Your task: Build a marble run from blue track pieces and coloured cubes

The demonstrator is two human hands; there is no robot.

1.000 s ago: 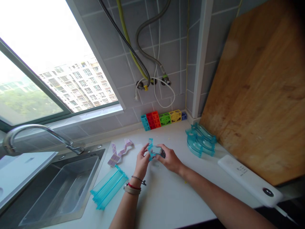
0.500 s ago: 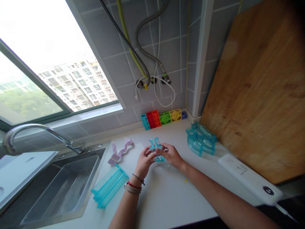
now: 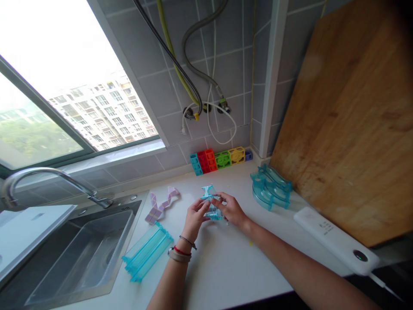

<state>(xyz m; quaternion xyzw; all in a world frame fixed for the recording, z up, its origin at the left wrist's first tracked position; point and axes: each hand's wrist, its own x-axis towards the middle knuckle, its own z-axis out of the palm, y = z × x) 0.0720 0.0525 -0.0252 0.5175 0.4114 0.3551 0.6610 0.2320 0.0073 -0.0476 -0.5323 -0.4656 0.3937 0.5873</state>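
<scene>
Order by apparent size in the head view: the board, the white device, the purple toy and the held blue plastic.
Largest first:
1. Board
2. White device
3. Purple toy
4. Held blue plastic (partly covered; judged by what shows)

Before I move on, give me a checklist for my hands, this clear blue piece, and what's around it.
1. Left hand gripping the clear blue piece: ok.
2. Right hand gripping it too: ok.
3. Its joins fully seated: cannot tell, the hands partly cover them.
4. Curved blue pieces resting on the counter: ok.
5. Purple folding toy apart from the hands: ok.
6. Counter speck-free: not ok, yellow speck near the right forearm.
</scene>
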